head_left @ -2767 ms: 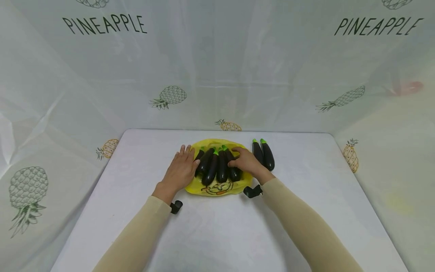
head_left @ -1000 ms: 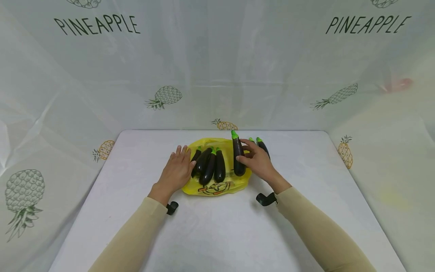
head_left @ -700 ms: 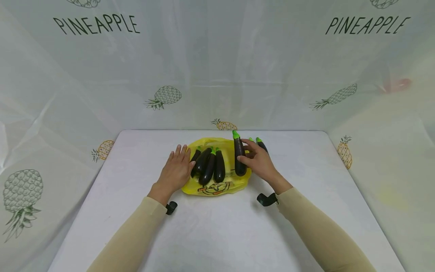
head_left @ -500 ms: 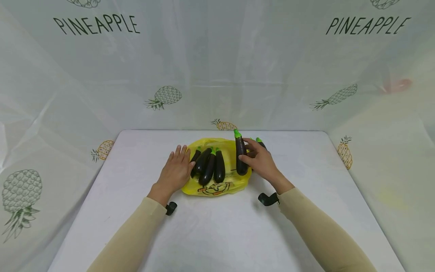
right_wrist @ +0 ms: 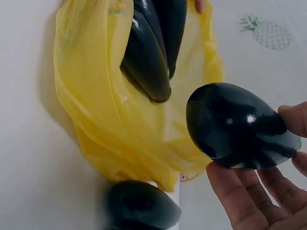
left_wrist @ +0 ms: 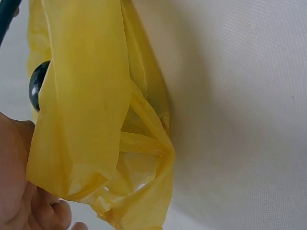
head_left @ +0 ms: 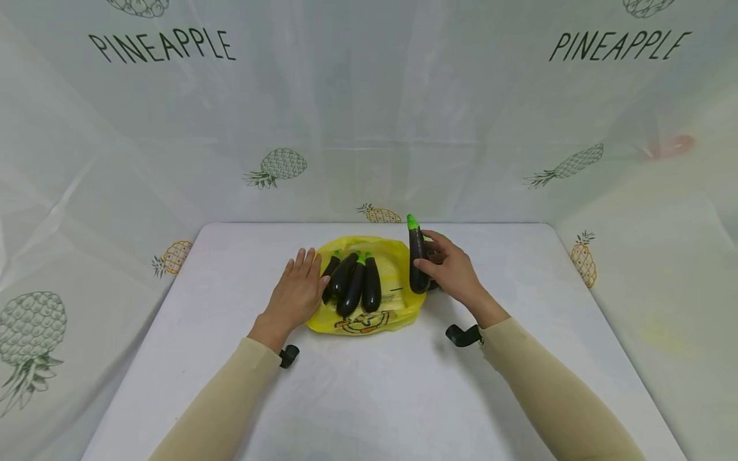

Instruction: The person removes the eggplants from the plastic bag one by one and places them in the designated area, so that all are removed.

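My right hand [head_left: 455,269] grips a dark eggplant [head_left: 418,259] with a green cap, raised at the right rim of a yellow plastic bag [head_left: 403,310]. In the right wrist view the held eggplant [right_wrist: 240,127] is pinched between thumb and fingers, its round end towards the camera. Several more eggplants [head_left: 371,285] lie side by side in the bag. Against the bag's left side rests my left hand [head_left: 295,291], fingers straight. The left wrist view shows the bag's crumpled side [left_wrist: 91,105] and part of that hand [left_wrist: 24,187].
Another eggplant [right_wrist: 141,206] lies on the table outside the bag, mostly hidden behind my right hand in the head view. The white table [head_left: 363,397] is backed by a pineapple-print sheet [head_left: 392,115]. Black wrist cameras [head_left: 463,335] jut from both wrists.
My right hand took an eggplant from the bag's right side, lifted it and carried it rightward to the rim. It now covers most of the eggplants outside. My left hand stays at the bag.
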The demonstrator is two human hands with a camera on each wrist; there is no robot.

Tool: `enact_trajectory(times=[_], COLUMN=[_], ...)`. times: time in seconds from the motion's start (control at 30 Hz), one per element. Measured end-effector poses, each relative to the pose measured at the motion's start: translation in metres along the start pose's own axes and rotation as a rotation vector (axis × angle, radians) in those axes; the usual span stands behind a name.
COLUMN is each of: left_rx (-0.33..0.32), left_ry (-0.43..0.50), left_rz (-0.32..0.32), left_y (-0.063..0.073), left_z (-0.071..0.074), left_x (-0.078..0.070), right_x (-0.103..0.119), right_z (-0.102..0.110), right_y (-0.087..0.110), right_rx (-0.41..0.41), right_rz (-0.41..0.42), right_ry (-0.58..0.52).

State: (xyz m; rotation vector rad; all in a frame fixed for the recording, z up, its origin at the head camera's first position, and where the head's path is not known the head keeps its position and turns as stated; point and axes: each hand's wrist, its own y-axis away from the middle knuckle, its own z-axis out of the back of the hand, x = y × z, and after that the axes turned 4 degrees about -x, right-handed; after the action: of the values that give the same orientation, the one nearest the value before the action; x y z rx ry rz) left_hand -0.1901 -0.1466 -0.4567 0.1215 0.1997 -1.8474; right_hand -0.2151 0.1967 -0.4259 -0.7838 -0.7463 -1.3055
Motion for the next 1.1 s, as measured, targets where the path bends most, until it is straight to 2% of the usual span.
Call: enact_trajectory(times=[0.3,1.1], left_rx=[0.010,0.019], left_ry=[0.011,0.017], left_rz=[0.009,0.012], left_y=[0.000,0.000], left_z=[-0.003,-0.003], left_x=[0.001,-0.001], right_x=[-0.004,-0.030], right_z=[0.013,0.051], right_y=[-0.001,-0.005], right_rx=[-0.008,-0.112], right_rz=[-0.011,-0.022], right_ry=[0.010,0.075])
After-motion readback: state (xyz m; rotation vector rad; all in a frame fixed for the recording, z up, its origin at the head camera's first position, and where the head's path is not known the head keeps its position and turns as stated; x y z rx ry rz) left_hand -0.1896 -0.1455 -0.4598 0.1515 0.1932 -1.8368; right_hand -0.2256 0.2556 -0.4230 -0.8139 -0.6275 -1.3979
